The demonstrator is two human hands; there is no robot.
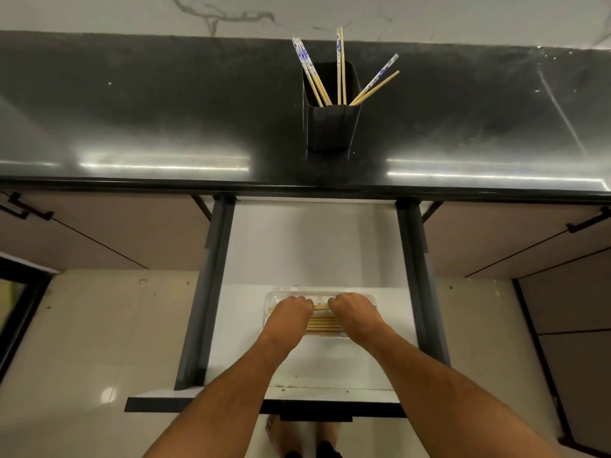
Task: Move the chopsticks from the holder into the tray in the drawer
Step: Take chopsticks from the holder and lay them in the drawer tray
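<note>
A black holder [327, 130] stands on the dark countertop with several wooden chopsticks [340, 71] sticking out, some with blue-and-white tops. Below it the drawer [310, 246] is pulled out. A clear plastic tray [272, 297] lies near the drawer's front, and several chopsticks [323, 324] lie flat in it, side by side. My left hand [291, 310] and my right hand [355, 309] rest over the tray with fingers curled down onto the chopsticks at its far side. Whether the fingers grip a chopstick is hidden under the knuckles.
The glossy black countertop [165, 127] runs across the view, with a marble wall behind. Dark drawer rails [211, 282] flank the white drawer bottom. Cabinet doors with black handles [26, 209] sit left and right. My feet show on the pale floor [99, 342].
</note>
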